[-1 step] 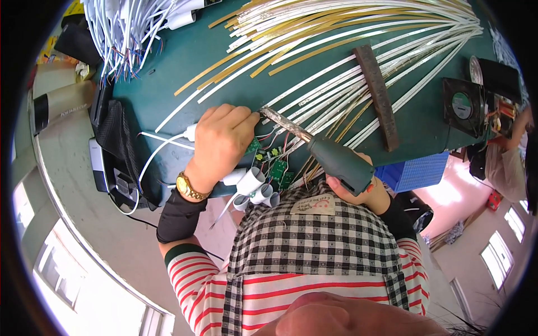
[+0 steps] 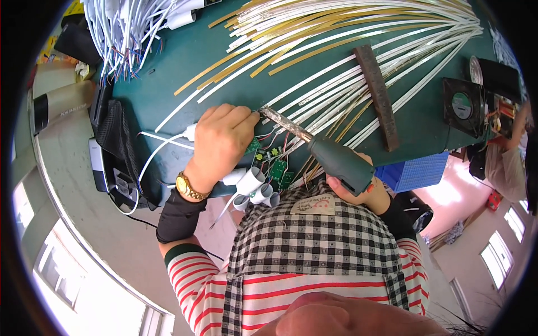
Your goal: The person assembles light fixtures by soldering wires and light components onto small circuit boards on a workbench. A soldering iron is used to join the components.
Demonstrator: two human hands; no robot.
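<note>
My right hand is wrapped round the dark green body of a soldering gun. The gun's scorched metal barrel points up and left, its tip close to the fingertips of my left hand. Those fingers are pinched together by the end of a white strip; what lies between them is hidden. Under and beside the left hand, small green circuit boards with thin coloured wires lie near the table's front edge. Several white plastic sleeves cluster beside the boards. A white cable curves out left of the hand.
White and tan strips fan across the green table, crossed by a dark metal bar. White cables are heaped far left. A black fan stands at right, above a blue crate. Another person's arm shows far right.
</note>
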